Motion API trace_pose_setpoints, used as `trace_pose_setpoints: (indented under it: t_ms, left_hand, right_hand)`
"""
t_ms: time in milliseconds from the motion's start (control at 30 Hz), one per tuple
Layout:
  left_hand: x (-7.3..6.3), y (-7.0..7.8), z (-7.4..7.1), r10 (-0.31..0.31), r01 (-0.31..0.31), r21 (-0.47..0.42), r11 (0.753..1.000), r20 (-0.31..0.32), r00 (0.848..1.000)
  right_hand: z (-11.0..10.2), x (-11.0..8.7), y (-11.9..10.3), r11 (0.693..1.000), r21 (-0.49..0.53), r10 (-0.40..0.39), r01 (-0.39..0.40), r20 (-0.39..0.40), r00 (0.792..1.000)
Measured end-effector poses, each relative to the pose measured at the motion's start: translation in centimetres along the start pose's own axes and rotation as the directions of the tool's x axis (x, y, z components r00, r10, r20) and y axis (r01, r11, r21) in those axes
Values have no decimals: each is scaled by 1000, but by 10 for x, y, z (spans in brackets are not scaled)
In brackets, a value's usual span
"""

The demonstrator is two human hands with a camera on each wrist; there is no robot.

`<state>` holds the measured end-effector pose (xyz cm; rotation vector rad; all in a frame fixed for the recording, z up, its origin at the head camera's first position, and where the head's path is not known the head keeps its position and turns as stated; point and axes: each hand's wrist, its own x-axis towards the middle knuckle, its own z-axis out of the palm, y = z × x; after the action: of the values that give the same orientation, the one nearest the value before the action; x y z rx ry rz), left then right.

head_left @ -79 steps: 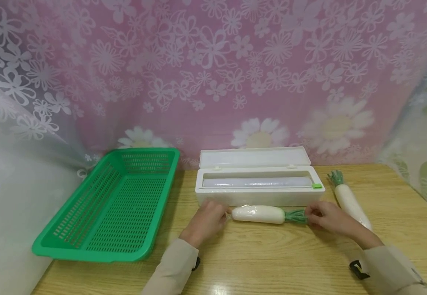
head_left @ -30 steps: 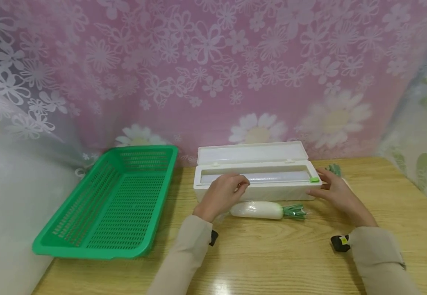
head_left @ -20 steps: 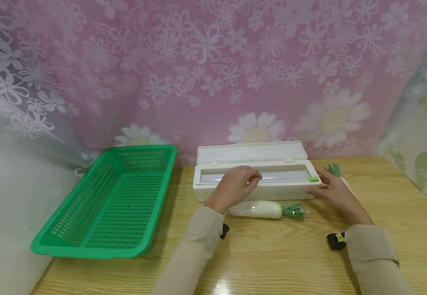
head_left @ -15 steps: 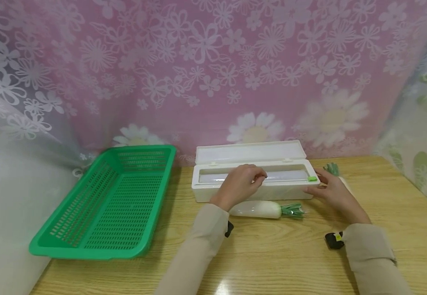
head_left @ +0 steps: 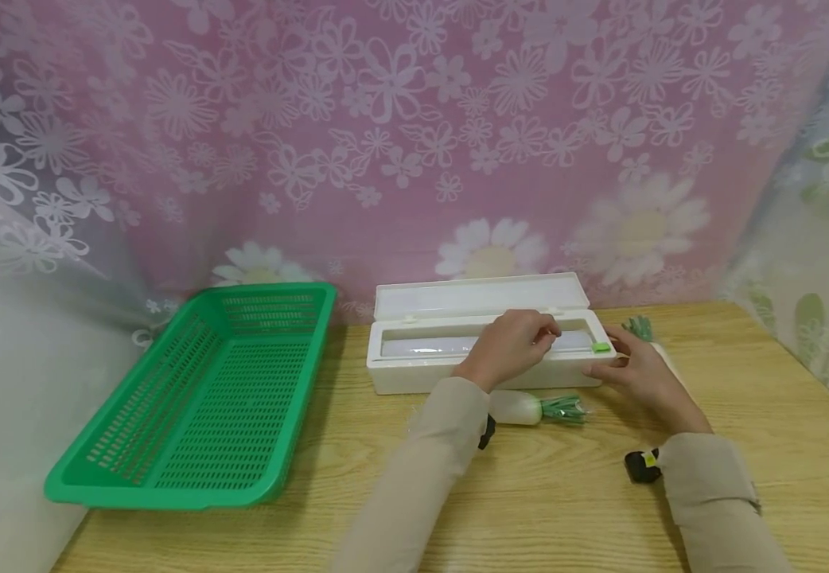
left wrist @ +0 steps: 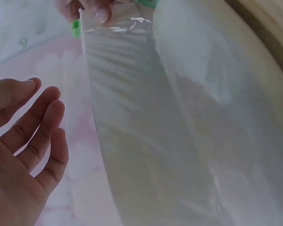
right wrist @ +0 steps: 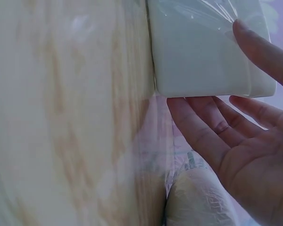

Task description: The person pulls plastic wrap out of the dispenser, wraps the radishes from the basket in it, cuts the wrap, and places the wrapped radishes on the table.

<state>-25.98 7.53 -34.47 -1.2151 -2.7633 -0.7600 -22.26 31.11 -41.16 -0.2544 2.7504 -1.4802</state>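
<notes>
A white cling film box (head_left: 414, 379) stands with its lid up, a roll of film (head_left: 429, 345) inside and a green slide cutter (head_left: 601, 347) at the rim's right end. Over the box's right half hovers my left hand (head_left: 507, 348), its fingers loosely bent and holding nothing. My right hand (head_left: 641, 380) holds the box's right end; in the right wrist view the thumb (right wrist: 259, 47) presses film on the front face and the fingers lie against the end. Clear film (left wrist: 127, 117) spans from box to the wrapped white radish (head_left: 520, 407), partly hidden behind the left wrist.
A green plastic basket (head_left: 293, 434) sits on the left of the wooden table (head_left: 558, 509). Behind my right hand lies a second radish (head_left: 665, 356), partly hidden. A pink flowered curtain (head_left: 357, 231) hangs along the back.
Both hands have left the radish's ends. My right hand has taken hold of the box's right end, and my left hand has travelled rightward over the box.
</notes>
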Motion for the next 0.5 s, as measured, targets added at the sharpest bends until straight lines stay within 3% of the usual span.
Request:
trace_pose_setpoints:
  t_ms: [233,500]
  left_hand:
    - [25,18,17,34,-36,98,994,22,999]
    - [39,31,36,-7,-3,246,969,37,999]
  right_hand:
    - [-2,-1,-1,1000,-29,-10,10,-1,1000]
    - [-3,0,-1,988,-152,-30,24,-32,999]
